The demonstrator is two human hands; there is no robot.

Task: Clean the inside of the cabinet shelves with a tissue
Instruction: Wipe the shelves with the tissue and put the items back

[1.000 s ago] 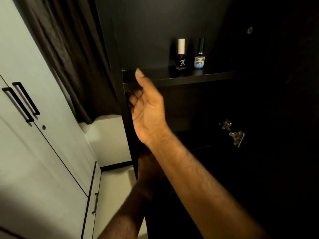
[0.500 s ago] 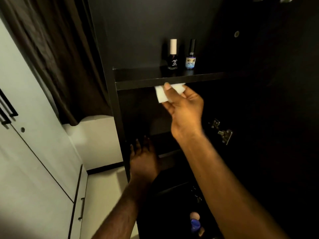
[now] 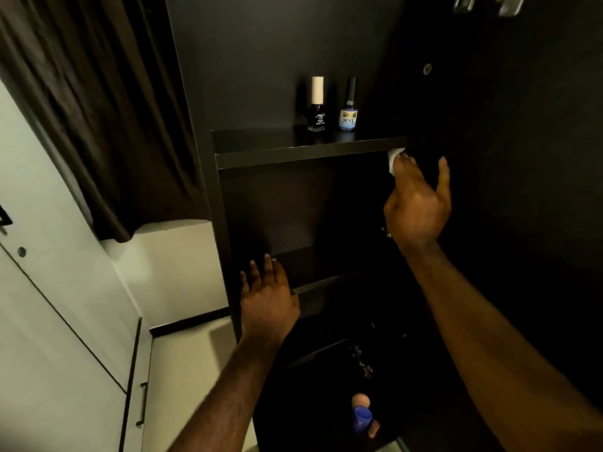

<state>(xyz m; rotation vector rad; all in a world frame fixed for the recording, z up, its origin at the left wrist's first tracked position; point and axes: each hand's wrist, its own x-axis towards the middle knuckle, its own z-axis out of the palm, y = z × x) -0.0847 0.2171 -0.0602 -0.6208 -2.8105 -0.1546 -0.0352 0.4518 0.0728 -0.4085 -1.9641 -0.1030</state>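
Right hand (image 3: 417, 203) is raised to the right end of the upper shelf (image 3: 293, 148), holding a white tissue (image 3: 393, 159) at its fingertips against the shelf's front edge. One digit lies over the tissue, another stands out to the right. How the remaining fingers sit behind it I cannot tell.

Left hand (image 3: 267, 295) is lower, with fingers straight and slightly spread and nothing in it. It rests on the front edge of the middle shelf (image 3: 313, 262), at that shelf's left end beside the cabinet side panel (image 3: 208, 158).

At the back of the upper shelf, right of centre, two nail polish bottles stand upright just beside each other — a dark bottle (image 3: 316, 109) with a white cap and a blue bottle (image 3: 348, 109) with a black cap.

Low in the cabinet there is a blue-capped container (image 3: 362, 419), too dim to identify further.

The open cabinet door (image 3: 522, 190) is to the right. A dark curtain (image 3: 98, 109) and white wardrobe doors (image 3: 49, 321) are to the left.
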